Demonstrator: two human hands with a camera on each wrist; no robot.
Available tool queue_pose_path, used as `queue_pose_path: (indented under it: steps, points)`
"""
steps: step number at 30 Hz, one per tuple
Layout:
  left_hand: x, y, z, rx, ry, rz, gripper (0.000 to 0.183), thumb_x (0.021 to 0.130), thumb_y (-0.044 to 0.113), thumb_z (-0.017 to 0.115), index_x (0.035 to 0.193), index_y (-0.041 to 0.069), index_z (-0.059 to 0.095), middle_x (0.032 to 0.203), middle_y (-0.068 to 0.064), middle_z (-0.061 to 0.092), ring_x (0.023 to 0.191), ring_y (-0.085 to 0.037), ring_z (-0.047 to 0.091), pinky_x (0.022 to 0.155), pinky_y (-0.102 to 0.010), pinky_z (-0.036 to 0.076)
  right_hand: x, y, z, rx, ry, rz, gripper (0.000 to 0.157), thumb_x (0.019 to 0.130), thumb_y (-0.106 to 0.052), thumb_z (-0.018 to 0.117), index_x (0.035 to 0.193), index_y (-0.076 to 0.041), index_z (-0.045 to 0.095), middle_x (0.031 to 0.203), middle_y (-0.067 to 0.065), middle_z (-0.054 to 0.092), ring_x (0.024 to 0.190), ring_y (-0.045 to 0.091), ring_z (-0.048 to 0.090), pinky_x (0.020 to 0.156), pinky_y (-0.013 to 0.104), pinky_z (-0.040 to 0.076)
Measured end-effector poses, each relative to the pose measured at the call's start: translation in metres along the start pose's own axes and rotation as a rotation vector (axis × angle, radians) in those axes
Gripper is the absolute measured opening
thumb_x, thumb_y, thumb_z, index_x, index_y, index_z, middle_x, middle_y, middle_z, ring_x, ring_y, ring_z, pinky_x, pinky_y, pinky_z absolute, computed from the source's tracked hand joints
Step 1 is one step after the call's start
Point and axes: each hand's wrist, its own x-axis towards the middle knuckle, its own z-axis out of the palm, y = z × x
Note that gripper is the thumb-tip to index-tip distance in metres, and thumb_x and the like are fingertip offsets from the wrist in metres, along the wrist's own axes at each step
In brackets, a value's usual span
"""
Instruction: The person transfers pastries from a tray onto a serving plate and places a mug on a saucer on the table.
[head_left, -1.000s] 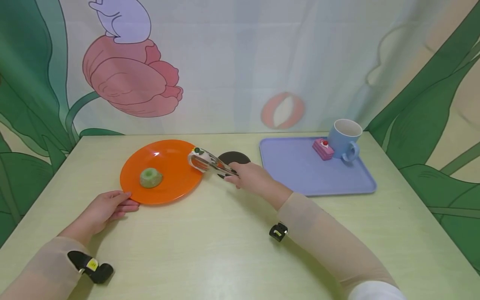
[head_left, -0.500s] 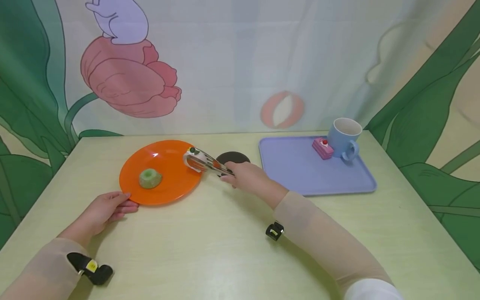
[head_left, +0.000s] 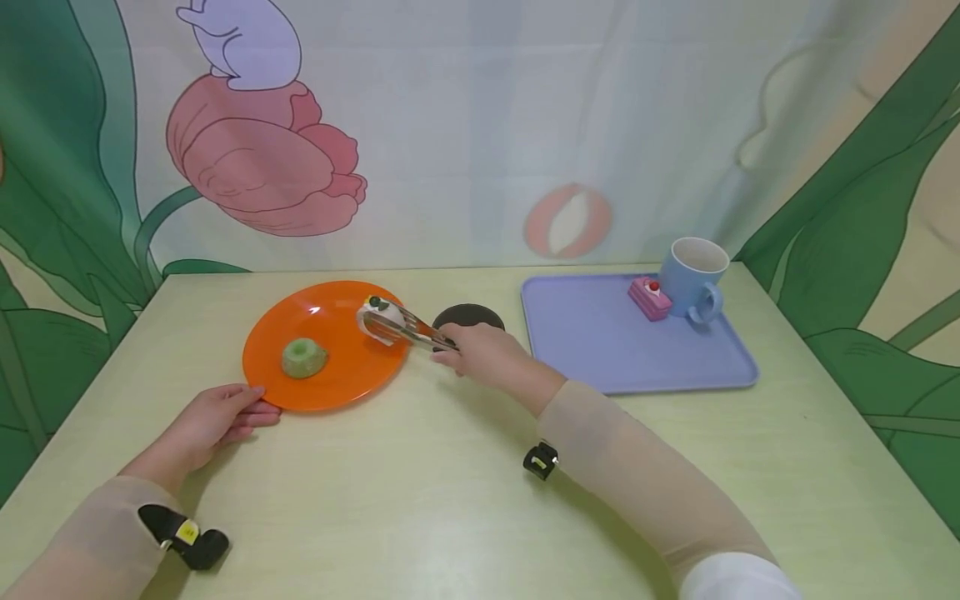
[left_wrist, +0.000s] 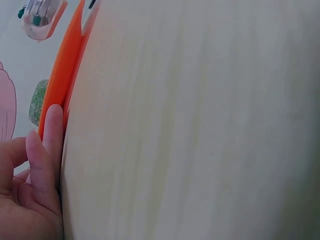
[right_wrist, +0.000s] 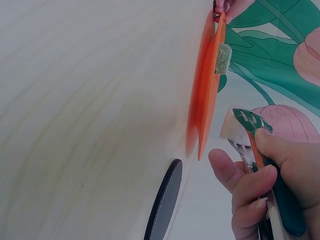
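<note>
My left hand pinches the near-left rim of an orange plate, thumb above and fingers underneath. A small green ring-shaped cake sits on the plate's left half. Over the right half, my right hand grips metal tongs, whose slotted ends clasp a small white cake piece. In the right wrist view the tongs show a dark green handle, and the white piece appears raised beside the plate's edge.
A round black disc lies behind my right hand. At the right, a lavender tray holds a pink cake slice and a light blue mug. A printed curtain hangs at the table's back edge.
My right hand has moved left, carrying the tongs and the white cake piece farther over the orange plate. The left hand stays at the plate's rim.
</note>
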Motion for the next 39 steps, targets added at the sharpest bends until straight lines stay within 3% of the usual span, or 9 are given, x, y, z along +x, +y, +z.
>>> queue_pose_path:
  steps: [9, 14, 39]
  points:
    - [0.001, -0.001, 0.000, -0.013, 0.003, 0.000, 0.053, 0.100, 0.037, 0.040, 0.132, -0.004, 0.040, 0.091, 0.003, 0.070, 0.084, -0.006, 0.066, 0.067, -0.017, 0.049, 0.005, -0.003, 0.003, 0.000, 0.005, -0.016, 0.049, 0.094, -0.044, 0.051, 0.134, -0.017, 0.047, 0.070, -0.009, 0.064, 0.064, 0.006, 0.059, 0.063, 0.028, 0.045]
    - [0.000, 0.000, 0.000, 0.005, 0.008, 0.002, 0.055, 0.100, 0.038, 0.040, 0.134, -0.005, 0.038, 0.092, 0.002, 0.070, 0.084, -0.005, 0.066, 0.068, -0.018, 0.049, 0.009, -0.005, 0.005, -0.006, 0.012, -0.033, 0.040, 0.094, -0.043, 0.051, 0.124, -0.017, 0.052, 0.069, -0.008, 0.063, 0.062, 0.007, 0.058, 0.058, 0.027, 0.043]
    - [-0.002, 0.002, 0.003, 0.017, 0.003, -0.004, 0.058, 0.100, 0.039, 0.039, 0.137, -0.006, 0.035, 0.092, 0.002, 0.070, 0.084, -0.005, 0.065, 0.068, -0.017, 0.049, 0.029, -0.015, 0.012, -0.037, -0.018, -0.051, 0.031, 0.094, -0.044, 0.050, 0.110, -0.017, 0.054, 0.072, -0.007, 0.061, 0.062, 0.009, 0.056, 0.054, 0.024, 0.041]
